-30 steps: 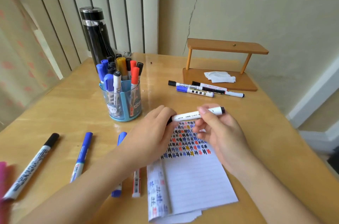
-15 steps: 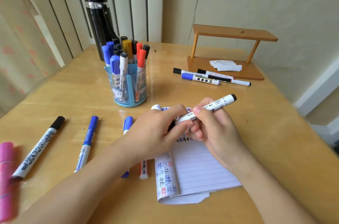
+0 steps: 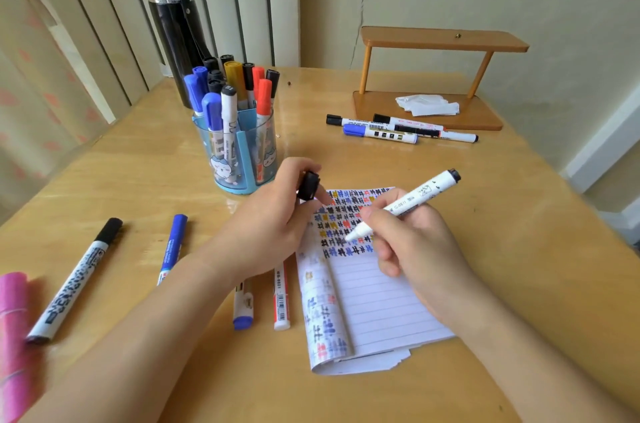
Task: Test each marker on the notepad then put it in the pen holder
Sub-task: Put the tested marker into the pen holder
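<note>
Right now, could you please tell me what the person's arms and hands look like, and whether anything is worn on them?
The left forearm and right forearm are bare down to the picture's edge; no sleeve or cuff shows. The left hand and right hand wear no gloves, and no ring, watch or bracelet is visible.

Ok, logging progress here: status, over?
Uncapped marker in right hand, tip over notepad; black cap in left hand; nothing blocks the page.
</note>
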